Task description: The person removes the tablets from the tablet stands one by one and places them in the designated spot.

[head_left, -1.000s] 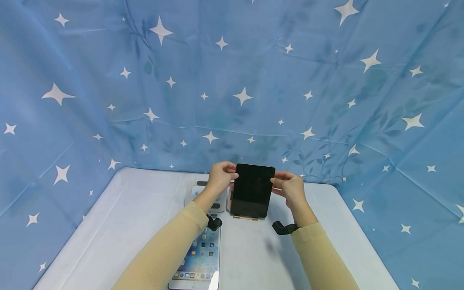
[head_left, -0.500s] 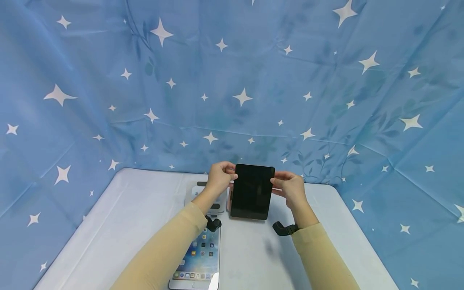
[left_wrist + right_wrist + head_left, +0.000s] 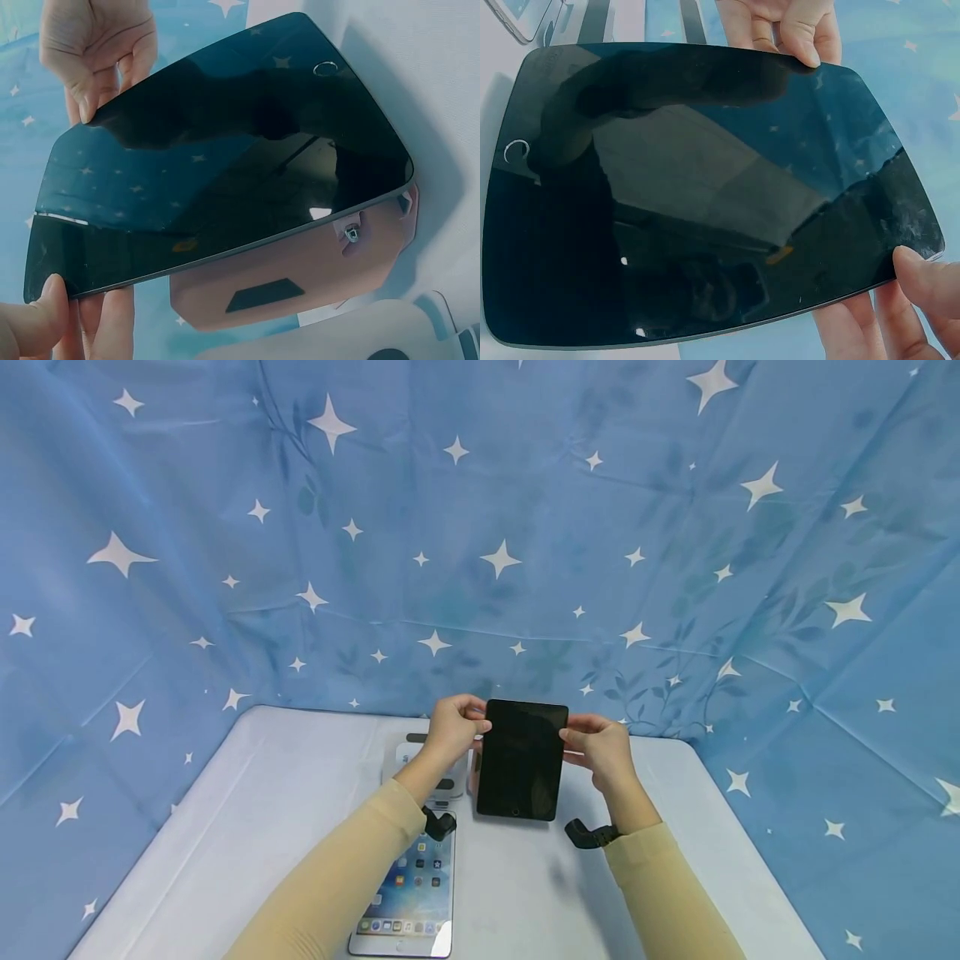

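A black tablet [image 3: 522,760] with a dark, glossy screen and a round home button leans back in front of a pink tablet stand [image 3: 285,262]. My left hand [image 3: 452,728] pinches its left edge near the top, thumb on the screen and fingers behind. On the opposite edge, my right hand [image 3: 600,747] pinches it in the same way. In the left wrist view, the tablet's lower end overlaps a small metal-coloured fitting on the pink stand. Most of the stand is hidden behind the tablet in the head view.
A pale grey stand [image 3: 455,787] with dark pads is just left of the pink one, partly behind my left wrist. A white tablet [image 3: 412,902] with app icons on its screen lies nearer on the white table [image 3: 285,793]. A blue star-patterned cloth [image 3: 480,527] hangs behind.
The tablet's bottom edge has come down slightly towards me, and its home button now shows. The pink ledge seen below it earlier is covered. Both hands keep their grip.
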### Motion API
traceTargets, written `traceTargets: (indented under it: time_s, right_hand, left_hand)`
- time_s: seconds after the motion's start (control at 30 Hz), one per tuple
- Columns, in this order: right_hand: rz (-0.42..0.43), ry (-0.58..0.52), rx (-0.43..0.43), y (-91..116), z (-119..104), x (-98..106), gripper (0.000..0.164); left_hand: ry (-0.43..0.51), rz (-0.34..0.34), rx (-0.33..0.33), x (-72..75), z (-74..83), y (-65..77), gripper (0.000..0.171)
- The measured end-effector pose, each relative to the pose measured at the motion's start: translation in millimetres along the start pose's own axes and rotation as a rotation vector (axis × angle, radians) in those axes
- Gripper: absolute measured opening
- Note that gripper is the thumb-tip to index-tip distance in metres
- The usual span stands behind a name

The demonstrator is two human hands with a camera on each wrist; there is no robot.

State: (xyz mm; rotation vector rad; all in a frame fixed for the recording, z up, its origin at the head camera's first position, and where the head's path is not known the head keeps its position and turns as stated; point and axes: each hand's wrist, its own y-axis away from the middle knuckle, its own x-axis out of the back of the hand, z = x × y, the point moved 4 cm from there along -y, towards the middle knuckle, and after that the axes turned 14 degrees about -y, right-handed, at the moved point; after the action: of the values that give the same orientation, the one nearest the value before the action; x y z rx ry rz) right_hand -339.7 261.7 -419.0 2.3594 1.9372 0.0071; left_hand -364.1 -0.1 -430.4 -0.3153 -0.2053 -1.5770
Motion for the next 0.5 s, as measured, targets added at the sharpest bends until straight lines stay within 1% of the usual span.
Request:
traceTargets:
  time_s: [0.2, 0.5]
  right_hand:
    - [0.009, 0.004, 0.001, 2.9, 1.8, 1.4, 0.025]
    - [0.0, 0.0, 0.0, 5.1, 3.9, 2.1, 0.027]
  left_hand:
    - [-0.005, -0.012, 0.011, -0.7, -0.9, 2.4, 0.02]
    - [-0.021, -0.021, 0.012, -0.8, -3.6, 3.7, 0.022]
